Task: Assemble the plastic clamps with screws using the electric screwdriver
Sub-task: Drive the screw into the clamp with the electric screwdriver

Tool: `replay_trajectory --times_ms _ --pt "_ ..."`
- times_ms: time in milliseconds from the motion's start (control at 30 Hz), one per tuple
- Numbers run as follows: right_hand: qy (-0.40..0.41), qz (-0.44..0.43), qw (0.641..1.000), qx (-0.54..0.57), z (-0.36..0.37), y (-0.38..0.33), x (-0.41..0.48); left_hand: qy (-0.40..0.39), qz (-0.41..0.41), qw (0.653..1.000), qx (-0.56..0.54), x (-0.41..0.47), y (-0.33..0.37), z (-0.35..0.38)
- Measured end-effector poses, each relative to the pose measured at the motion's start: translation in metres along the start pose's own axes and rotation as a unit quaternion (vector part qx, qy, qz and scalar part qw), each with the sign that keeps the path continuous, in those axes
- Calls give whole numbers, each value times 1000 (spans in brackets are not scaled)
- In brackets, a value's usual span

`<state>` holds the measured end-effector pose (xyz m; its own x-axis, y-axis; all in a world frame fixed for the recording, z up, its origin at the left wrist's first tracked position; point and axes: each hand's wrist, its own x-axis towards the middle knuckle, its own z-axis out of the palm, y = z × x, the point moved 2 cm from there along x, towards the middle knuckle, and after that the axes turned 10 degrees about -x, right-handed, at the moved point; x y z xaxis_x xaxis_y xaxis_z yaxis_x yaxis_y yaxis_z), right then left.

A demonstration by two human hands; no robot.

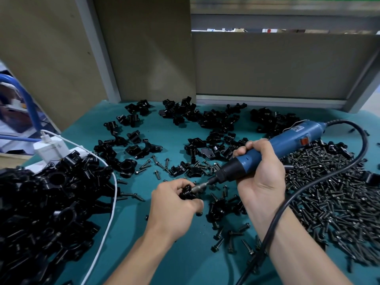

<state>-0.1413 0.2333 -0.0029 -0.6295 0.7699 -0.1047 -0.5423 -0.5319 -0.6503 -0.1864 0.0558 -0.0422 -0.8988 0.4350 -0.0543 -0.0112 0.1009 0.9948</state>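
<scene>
The left hand (174,204) pinches a clamp (188,193) near the surface's front edge; the right hand (260,171) grips the screwdriver (273,150). Keep the bit square to the screw, clamp steady.

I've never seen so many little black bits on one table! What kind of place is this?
Probably a factory assembly bench. Heaps of screws and black plastic clamps cover the teal table, and the right hand grips a corded electric screwdriver, its bit on a clamp in the left hand.
</scene>
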Motion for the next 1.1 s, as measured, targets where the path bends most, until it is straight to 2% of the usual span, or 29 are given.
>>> replay_trajectory --times_ms 800,1100 --pt "2 -7 1000 -8 1 4 -3 17 -6 1000 12 -1 0 1" --pt "-61 -11 998 4 5 -1 -2 -22 -30 999 3 1 1 0"
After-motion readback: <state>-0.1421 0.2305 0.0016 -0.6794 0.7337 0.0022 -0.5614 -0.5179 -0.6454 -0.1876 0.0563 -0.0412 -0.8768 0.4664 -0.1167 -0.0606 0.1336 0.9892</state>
